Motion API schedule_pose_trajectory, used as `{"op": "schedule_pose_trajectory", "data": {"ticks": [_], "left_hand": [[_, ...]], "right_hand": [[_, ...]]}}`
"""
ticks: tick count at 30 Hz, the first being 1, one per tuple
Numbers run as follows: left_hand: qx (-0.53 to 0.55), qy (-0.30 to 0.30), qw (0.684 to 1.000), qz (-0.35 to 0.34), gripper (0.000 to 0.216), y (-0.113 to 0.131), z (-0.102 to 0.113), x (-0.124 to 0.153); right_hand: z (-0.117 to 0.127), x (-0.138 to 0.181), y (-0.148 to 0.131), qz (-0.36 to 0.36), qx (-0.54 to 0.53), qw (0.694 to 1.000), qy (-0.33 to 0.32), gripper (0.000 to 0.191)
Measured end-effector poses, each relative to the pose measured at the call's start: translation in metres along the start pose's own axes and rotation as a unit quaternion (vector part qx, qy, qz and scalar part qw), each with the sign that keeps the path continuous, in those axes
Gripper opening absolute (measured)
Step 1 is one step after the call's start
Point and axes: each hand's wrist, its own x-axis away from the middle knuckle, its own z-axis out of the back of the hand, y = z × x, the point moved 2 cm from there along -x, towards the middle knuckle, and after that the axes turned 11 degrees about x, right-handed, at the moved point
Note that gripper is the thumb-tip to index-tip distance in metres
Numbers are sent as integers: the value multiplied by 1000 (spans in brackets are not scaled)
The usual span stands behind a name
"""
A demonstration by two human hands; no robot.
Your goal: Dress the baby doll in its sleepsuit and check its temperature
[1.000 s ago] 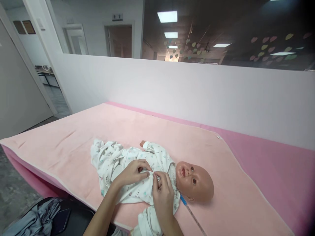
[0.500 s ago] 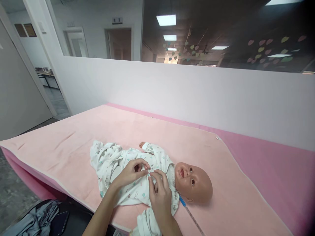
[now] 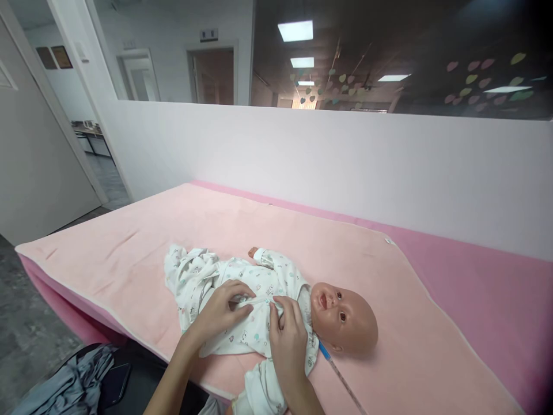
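A baby doll [image 3: 343,316] lies on its back on a pale pink towel [image 3: 268,242], head to the right. It wears a white printed romper [image 3: 259,282]. My left hand [image 3: 220,311] pinches the romper's front edge at the doll's belly, fingers curled on the cloth. My right hand [image 3: 288,340] rests on the doll's chest near the neck, fingers bent and pressing the same front edge. Both hands sit a short way apart along the closure. The doll's far hand [image 3: 253,252] pokes out of its sleeve.
A thin rod with a blue end [image 3: 332,363] lies beside the doll's neck. A darker pink mat [image 3: 484,288] lies under the towel, against a white partition wall [image 3: 345,161]. Grey cloth [image 3: 69,386] and a dark phone [image 3: 114,383] lie below the near edge at left.
My left hand slid leftward down the romper's front, away from my right hand, which stayed on the chest. The view shifted slightly.
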Motion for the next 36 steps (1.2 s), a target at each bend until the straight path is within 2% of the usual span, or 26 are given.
{"op": "schedule_pose_trajectory", "data": {"ticks": [4, 7, 10, 12, 16, 22, 31, 36], "left_hand": [[-40, 54, 998, -6, 23, -10, 8, 18], [-41, 66, 997, -10, 29, -15, 8, 22], [-23, 59, 998, -28, 30, -16, 8, 20], [-5, 52, 998, -37, 29, -17, 9, 19], [3, 52, 998, -41, 24, -20, 11, 17], [-11, 47, 998, -39, 23, -20, 10, 15], [-26, 49, 998, -40, 24, -19, 10, 12], [-45, 68, 996, -37, 22, -20, 6, 12]], "right_hand": [[-3, 0, -2, 6, 45, 999, 25, 19], [-5, -1, -12, 72, 71, 994, 32, 24], [-11, -5, -26, 185, 65, 979, -55, 27], [-15, -7, -31, 218, 83, 966, -111, 25], [-21, -9, -30, 195, 96, 966, -142, 21], [-25, -8, -21, 139, 20, 981, -138, 17], [-26, -6, -21, 116, 53, 985, -112, 20], [-26, -7, -23, 123, 36, 984, -123, 21]]}}
